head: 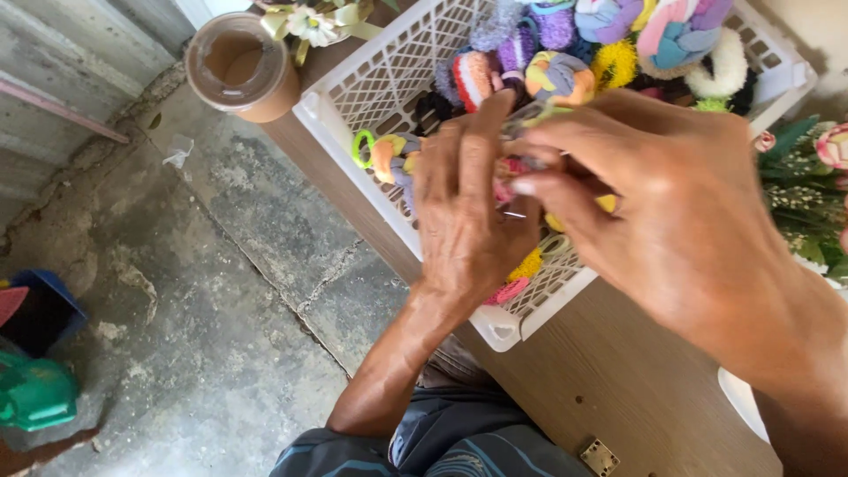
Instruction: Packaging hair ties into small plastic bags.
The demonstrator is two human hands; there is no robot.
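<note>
Two hands [548,194], fingertips pinching over basket [371,71]

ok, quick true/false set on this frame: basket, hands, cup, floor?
1. The white basket holds colourful hair ties. True.
2. Both hands are over the basket. True: left hand, right hand.
3. The brown cup lies inside the basket. False: it stands outside, by the basket's corner on the wooden table.
4. The floor is tiled white. False: the floor is cracked grey concrete.
5. The right hand's fingers are spread flat. False: they pinch something small.
</note>
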